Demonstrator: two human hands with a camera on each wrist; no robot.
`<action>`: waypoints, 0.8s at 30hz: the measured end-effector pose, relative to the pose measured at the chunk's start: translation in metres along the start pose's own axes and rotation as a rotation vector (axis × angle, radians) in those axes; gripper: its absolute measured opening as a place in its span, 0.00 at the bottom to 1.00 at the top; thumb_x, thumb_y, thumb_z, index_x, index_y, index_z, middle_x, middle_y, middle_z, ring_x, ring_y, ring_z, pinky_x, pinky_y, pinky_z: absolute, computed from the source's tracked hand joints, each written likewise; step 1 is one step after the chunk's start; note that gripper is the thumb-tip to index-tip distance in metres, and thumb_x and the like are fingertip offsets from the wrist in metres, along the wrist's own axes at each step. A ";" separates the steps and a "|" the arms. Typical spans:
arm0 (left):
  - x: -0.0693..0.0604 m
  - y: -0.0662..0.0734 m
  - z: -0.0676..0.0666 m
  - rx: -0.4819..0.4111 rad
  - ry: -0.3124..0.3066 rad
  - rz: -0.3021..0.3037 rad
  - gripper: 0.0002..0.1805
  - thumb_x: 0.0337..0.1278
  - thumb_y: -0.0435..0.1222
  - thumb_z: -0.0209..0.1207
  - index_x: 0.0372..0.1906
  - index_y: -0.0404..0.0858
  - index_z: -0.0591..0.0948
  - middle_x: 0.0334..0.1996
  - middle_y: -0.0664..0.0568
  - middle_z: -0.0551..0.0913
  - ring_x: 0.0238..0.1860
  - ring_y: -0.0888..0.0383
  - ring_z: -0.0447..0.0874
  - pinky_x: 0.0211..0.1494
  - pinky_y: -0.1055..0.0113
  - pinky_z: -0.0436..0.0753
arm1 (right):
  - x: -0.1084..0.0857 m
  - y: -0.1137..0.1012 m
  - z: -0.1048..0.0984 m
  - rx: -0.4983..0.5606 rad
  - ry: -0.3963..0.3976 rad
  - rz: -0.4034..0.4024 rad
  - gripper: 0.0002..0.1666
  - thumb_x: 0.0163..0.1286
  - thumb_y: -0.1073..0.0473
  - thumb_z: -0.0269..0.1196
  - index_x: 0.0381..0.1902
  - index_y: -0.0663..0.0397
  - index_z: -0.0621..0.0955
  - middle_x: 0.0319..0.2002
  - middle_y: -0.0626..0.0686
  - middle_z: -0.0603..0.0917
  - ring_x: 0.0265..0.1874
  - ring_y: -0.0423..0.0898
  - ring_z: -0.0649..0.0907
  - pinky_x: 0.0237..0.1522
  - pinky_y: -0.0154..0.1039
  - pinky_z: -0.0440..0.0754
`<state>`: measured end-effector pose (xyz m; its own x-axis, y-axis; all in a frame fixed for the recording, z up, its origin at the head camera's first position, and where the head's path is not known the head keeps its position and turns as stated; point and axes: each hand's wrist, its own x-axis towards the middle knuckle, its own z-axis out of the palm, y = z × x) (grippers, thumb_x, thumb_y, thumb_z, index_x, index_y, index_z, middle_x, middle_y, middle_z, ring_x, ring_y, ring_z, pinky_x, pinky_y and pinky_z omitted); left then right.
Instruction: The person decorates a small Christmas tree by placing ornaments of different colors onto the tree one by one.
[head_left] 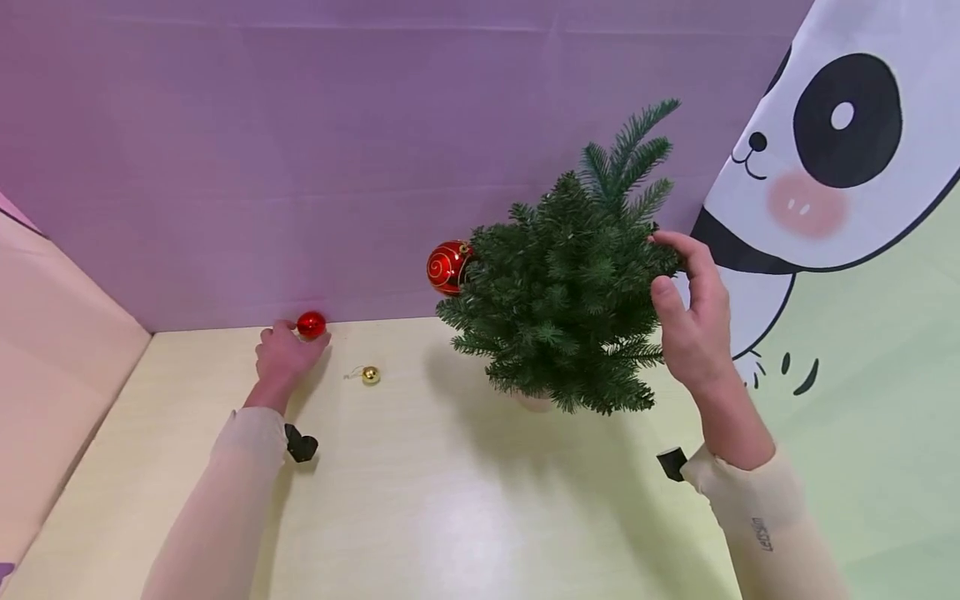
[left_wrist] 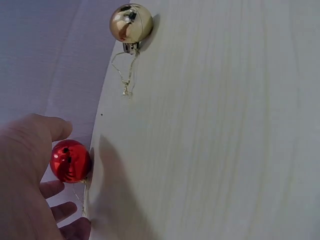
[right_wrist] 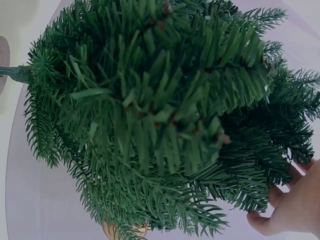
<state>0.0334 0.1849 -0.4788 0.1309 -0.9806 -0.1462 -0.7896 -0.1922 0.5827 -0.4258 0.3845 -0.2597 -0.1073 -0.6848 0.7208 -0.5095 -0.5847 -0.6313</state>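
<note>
My left hand (head_left: 288,350) is at the back edge of the table, around a small shiny red bauble (head_left: 311,325). In the left wrist view the thumb lies on one side of this bauble and the loosely bent fingers on the other, with a gap by the thumb. A smaller gold bauble (left_wrist: 131,24) with a string loop lies nearby. My right hand (head_left: 696,325) is at the right side of a small artificial Christmas tree (head_left: 562,292), fingers bent loosely at the branch tips (right_wrist: 280,180). Any contact there is partly hidden by needles.
A larger red bauble (head_left: 448,267) with gold swirls hangs on the tree's left side. The pale wooden table (head_left: 420,500) meets a purple cloth backdrop (head_left: 300,167) behind. A panda-print cloth (head_left: 862,242) stands at the right, a pink panel (head_left: 60,350) at the left.
</note>
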 end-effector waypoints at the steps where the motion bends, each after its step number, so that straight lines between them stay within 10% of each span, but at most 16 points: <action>1: 0.002 0.001 0.000 0.016 0.009 -0.002 0.44 0.59 0.58 0.54 0.63 0.25 0.61 0.56 0.28 0.64 0.55 0.29 0.63 0.53 0.38 0.68 | -0.001 0.000 0.000 -0.001 0.000 0.003 0.44 0.68 0.32 0.54 0.60 0.68 0.72 0.57 0.60 0.76 0.62 0.46 0.70 0.62 0.38 0.62; 24: 0.008 0.009 0.004 0.046 0.069 -0.014 0.39 0.61 0.57 0.50 0.57 0.23 0.66 0.54 0.28 0.65 0.54 0.31 0.62 0.50 0.39 0.70 | -0.003 0.000 -0.003 -0.035 0.015 0.078 0.38 0.71 0.37 0.55 0.61 0.64 0.73 0.60 0.59 0.74 0.60 0.45 0.70 0.60 0.39 0.62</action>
<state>0.0252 0.1752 -0.4783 0.1814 -0.9785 -0.0979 -0.8139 -0.2053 0.5436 -0.4280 0.3876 -0.2611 -0.1607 -0.7207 0.6744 -0.5288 -0.5141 -0.6754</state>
